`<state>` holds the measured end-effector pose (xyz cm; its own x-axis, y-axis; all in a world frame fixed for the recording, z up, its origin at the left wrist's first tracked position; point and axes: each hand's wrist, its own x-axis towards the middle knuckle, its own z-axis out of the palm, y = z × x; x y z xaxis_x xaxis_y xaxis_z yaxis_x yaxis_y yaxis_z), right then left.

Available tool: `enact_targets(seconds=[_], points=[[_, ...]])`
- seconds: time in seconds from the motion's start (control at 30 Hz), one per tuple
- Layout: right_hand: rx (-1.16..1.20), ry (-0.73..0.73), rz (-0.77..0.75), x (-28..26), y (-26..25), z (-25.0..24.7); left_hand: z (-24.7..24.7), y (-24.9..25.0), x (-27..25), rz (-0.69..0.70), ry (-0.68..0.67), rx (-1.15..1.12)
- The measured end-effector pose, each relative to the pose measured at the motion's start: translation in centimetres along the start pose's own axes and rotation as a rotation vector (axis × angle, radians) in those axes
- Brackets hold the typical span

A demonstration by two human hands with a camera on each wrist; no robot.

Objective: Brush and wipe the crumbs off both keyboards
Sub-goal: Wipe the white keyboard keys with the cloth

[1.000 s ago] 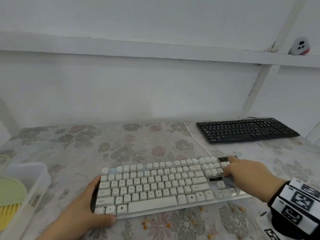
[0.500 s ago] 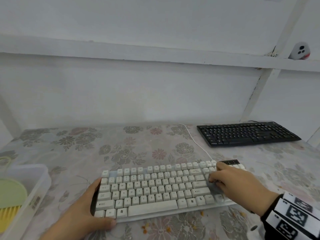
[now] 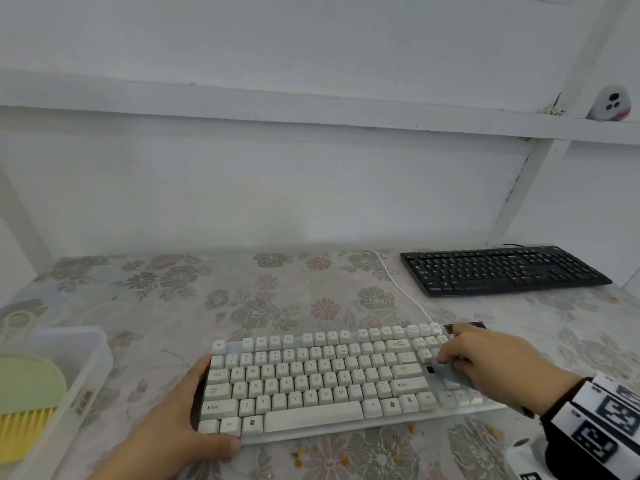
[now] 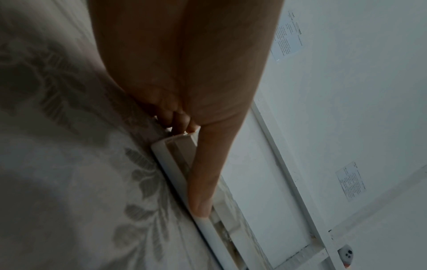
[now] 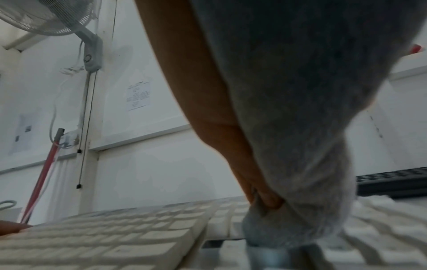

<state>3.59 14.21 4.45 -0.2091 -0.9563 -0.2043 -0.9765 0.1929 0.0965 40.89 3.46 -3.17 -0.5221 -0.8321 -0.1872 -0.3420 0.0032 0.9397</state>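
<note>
Green brush (image 3: 26, 393) sat in a tub (image 3: 86, 355) left of the left hand (image 3: 180, 424). That hand gripped the white keyboard (image 3: 311, 382), lying sideways; right hand (image 3: 491, 365) pinched a grey cloth (image 5: 300, 164) on it.

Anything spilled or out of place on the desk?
Yes. Orange-yellow crumbs lie scattered on the floral tablecloth just in front of the white keyboard. That keyboard also sits slightly askew, its right end farther back. The black keyboard looks undisturbed.
</note>
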Motion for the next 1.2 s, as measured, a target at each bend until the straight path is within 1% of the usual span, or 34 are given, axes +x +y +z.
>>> enact_targets(seconds=[0.13,0.23,0.3,0.37,0.5,0.57,0.63,0.73,0.77,0.93,1.07,1.13,1.2], points=[[-0.048,-0.008,0.058,-0.3,0.6,-0.9,-0.1,0.2,0.1,-0.018,0.018,-0.009],[-0.060,0.051,0.063,-0.3,0.1,-0.5,-0.1,-0.1,0.2,-0.011,0.011,-0.005],[-0.051,0.100,0.041,-0.4,-0.4,0.1,-0.2,-0.4,0.3,-0.015,0.008,-0.001],[-0.041,0.118,0.024,-0.6,-0.6,0.7,-0.3,-0.6,0.4,-0.020,0.007,-0.003],[0.039,0.147,0.057,-1.3,0.3,0.5,-0.1,-0.4,0.5,-0.022,0.016,0.008],[0.099,0.164,0.029,-1.3,0.4,0.3,-0.1,-0.3,0.4,-0.024,0.021,0.018],[0.127,0.138,-0.027,-1.1,-0.3,0.5,0.0,-0.1,0.4,-0.025,0.029,0.017],[0.060,0.098,-0.071,-0.7,-1.3,1.7,0.5,0.3,0.5,-0.021,0.060,0.016],[0.037,0.099,-0.056,-0.6,-1.2,1.9,0.5,0.4,0.5,-0.020,0.061,0.010],[-0.051,0.072,0.062,-0.5,0.7,1.6,0.0,0.0,0.1,0.017,-0.014,-0.046],[-0.097,0.054,0.150,-0.6,2.2,0.8,0.1,0.6,-0.2,0.040,-0.022,-0.086],[-0.143,0.092,0.191,-1.0,2.8,0.0,0.2,1.0,-0.1,0.040,-0.021,-0.080],[-0.119,0.177,0.191,-1.3,3.2,-0.4,0.2,1.1,-0.2,0.046,-0.011,-0.081]])
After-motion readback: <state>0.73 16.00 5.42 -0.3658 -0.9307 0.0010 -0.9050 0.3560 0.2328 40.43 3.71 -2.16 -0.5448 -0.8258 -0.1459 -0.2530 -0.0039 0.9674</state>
